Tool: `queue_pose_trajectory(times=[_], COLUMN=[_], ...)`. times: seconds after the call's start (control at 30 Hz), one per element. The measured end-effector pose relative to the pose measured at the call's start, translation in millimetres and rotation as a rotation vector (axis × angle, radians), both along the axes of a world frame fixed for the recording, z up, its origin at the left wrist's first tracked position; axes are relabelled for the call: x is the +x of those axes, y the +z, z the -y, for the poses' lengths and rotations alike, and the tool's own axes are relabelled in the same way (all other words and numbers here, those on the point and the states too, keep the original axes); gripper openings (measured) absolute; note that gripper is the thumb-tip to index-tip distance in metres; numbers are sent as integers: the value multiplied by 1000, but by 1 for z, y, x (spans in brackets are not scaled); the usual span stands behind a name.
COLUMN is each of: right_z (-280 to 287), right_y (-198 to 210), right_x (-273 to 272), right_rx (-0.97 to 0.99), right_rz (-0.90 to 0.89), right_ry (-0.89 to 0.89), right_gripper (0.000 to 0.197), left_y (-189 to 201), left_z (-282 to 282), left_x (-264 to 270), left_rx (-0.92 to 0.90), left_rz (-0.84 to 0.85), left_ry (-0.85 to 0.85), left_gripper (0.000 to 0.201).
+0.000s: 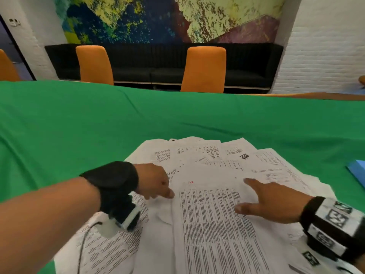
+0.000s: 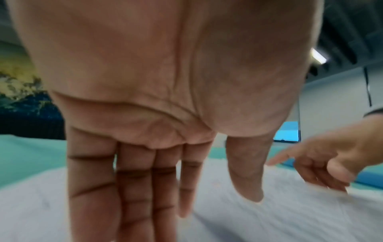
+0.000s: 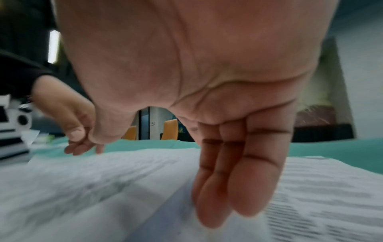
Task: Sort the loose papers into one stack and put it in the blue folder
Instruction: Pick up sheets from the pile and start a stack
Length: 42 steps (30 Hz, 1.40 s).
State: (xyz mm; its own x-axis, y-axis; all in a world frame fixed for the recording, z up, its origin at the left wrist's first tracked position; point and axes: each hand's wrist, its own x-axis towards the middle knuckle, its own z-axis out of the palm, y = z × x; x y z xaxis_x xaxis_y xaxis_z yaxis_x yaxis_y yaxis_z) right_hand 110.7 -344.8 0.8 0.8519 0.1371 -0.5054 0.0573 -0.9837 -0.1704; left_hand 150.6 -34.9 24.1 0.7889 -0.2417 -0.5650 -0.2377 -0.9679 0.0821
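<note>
Both hands, left hand [image 1: 156,180] and right hand [image 1: 270,200], hover loose and empty over the scattered white printed papers [image 1: 209,214], probably about to gather them into one stack.

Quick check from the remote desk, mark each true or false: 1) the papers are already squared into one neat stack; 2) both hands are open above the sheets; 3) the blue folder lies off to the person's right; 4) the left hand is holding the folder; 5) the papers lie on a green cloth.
1) False: the papers lie fanned out and overlapping.
2) True: the left hand and right hand have extended fingers and grip nothing.
3) True: the blue folder shows at the right edge.
4) False: the left hand is over the papers, away from the folder.
5) True: the green cloth covers the table.
</note>
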Motion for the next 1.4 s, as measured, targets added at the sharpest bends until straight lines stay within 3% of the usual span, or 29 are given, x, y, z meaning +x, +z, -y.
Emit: queue_pose_trajectory(times=[0.1, 0.27, 0.3, 0.37, 0.43, 0.47, 0.5, 0.57, 0.63, 0.7, 0.77, 0.87, 0.97, 1.07, 1.17, 1.23, 1.4], right_z=[-20, -16, -6, 13, 36, 47, 58, 71, 70, 63, 55, 47, 40, 29, 17, 15, 53], right_y=[-21, -28, -27, -20, -13, -10, -10, -14, -21, -34, -42, -41, -41, -47, -49, -48, -11], right_x=[-5, -17, -20, -31, -47, -54, -61, -73, -87, -97, -106, -113, -118, -116, -112, -112, -112], right_rx=[-9, 276, 352, 503, 586, 603, 627, 704, 651, 594, 583, 612, 697, 845, 1061, 1166, 1145], right_rz=[54, 141, 171, 211, 280, 314, 315, 281, 258, 224, 219, 232, 205, 177, 132, 122, 406], right_ry=[-16, -214, -271, -416, -522, -562, -599, -688, -705, -651, -616, -558, -526, -558, -709, -805, -823], right_gripper=[129, 110, 107, 97, 61, 34, 19, 19, 20, 21, 24, 23, 23, 23, 25, 25, 24], left_y=[-30, -54, -55, -55, -55, -54, -53, -53, -55, -54, -51, -47, -51, -51, -58, -64, -56], left_z=[19, 12, 10, 8, 6, 7, 8, 15, 28, 44, 54, 49, 34, 21, 4, 1, -24], left_x=[-10, -29, -33, -43, -54, -58, -62, -69, -74, -79, -81, -82, -80, -88, -99, -105, -112], left_rx=[-34, -483, -513, -479, -469, -481, -504, -521, -493, -475, -338, -217, -389, -562, -810, -843, -770], left_rz=[21, -3, 0, 19, 35, 64, 97, 139, 153, 147, 146, 291, 350, 209, 33, 24, 232], left_ry=[110, 523, 563, 547, 527, 535, 565, 632, 617, 569, 418, 268, 243, 281, 428, 472, 458], left_gripper=[57, 77, 73, 43, 15, 11, 16, 34, 46, 44, 35, 30, 19, 38, 58, 69, 56])
